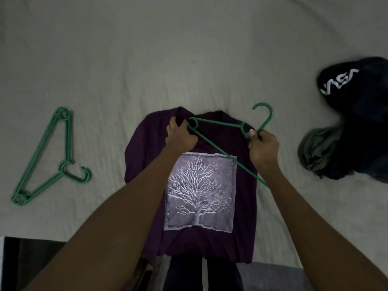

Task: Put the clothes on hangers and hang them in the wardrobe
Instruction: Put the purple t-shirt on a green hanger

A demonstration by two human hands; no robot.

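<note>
While left hand (pixel 181 137) pinches collar of purple shirt (pixel 147 156) on bed (pixel 189 59), likely holding neck open, right hand (pixel 263 148) grips green hanger (pixel 216 124) by neck, tip aimed at collar. Spare hangers (pixel 48 156) well left of left hand; dark clothes pile (pixel 357 122) right of right hand.

Shirt (pixel 189 185) on bed (pixel 189 59), hangers (pixel 44 160) left

Bare bed sheet (pixel 189 49) lay open beyond the purple T-shirt (pixel 147 143), offering free passage. To the left, stacked green hangers (pixel 42 156) occupied the sheet, well apart from the shirt. To the right, a dark clothes pile (pixel 354 122) blocked that side. A sheet strip remained clear between shirt and each obstacle.
</note>
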